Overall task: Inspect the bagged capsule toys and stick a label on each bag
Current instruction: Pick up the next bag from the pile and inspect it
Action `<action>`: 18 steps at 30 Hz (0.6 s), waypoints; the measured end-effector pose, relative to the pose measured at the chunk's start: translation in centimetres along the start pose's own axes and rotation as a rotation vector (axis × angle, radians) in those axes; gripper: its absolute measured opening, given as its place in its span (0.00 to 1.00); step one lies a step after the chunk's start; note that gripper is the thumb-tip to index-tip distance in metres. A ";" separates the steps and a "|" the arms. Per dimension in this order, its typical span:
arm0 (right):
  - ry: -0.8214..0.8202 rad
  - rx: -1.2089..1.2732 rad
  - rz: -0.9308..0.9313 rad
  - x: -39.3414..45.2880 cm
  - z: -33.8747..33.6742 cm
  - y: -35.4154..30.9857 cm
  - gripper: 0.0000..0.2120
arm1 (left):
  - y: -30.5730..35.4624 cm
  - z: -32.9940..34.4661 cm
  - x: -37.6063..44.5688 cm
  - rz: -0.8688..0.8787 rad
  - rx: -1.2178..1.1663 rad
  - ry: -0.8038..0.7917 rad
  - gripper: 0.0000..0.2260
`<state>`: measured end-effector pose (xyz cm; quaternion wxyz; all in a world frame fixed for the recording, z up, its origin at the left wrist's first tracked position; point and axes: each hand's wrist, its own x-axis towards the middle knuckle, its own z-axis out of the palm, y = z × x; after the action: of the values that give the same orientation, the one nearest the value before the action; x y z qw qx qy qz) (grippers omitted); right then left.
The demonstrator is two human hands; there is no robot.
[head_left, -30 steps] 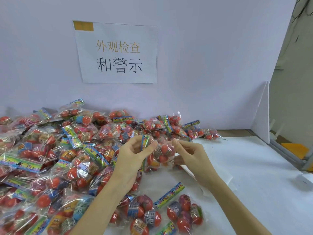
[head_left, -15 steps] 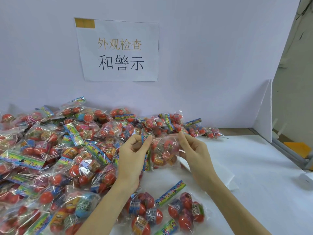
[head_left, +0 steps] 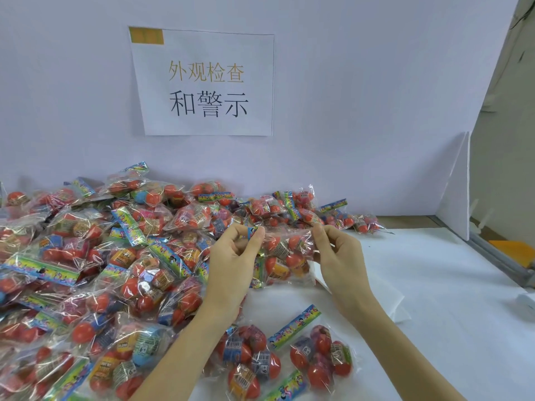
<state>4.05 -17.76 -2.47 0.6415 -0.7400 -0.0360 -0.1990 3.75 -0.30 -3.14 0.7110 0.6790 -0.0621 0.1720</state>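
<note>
**One bag held up between both hands, free space on the right**

Nearest to us, two clear plastic bags of red capsule toys [head_left: 289, 360] lie on the white foam table cover [head_left: 448, 328], just beside our forearms. To the right of them the cover is bare up to its right edge, where a grey metal rail [head_left: 498, 261] runs.

Above these, our left hand [head_left: 231, 261] pinches the left top corner of a clear bag of red and yellow capsule toys [head_left: 285, 256], and our right hand [head_left: 338, 256] pinches the right top corner. The bag hangs stretched between them, lifted off the table. Under our right hand lies a white sheet [head_left: 396, 308].

The whole left side is filled by a big heap of the same bagged toys [head_left: 101, 256], reaching the white back wall [head_left: 362, 96]. On the wall hangs a white paper sign with Chinese characters [head_left: 207, 82]. At the far right stands a white foam board [head_left: 457, 192].
</note>
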 end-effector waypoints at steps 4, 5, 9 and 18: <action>-0.157 0.219 0.099 -0.2 -0.5 -0.5 0.22 | 0.5 0.4 -0.5 0.015 0.021 0.014 0.14; -0.200 0.219 0.114 -0.3 -0.5 -0.6 0.23 | 0.6 0.5 -0.6 0.018 0.020 0.010 0.14; -0.206 0.357 0.186 0.1 -1.1 -0.8 0.23 | 1.0 0.5 -0.6 -0.033 -0.032 -0.058 0.17; -0.131 0.193 0.232 0.4 -2.0 -1.0 0.17 | 1.1 0.4 -0.4 -0.178 -0.061 -0.316 0.08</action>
<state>3.64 -19.62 -1.22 0.7246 -0.6855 -0.0111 -0.0702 3.08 -0.76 -2.20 0.7250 0.6786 -0.1179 -0.0023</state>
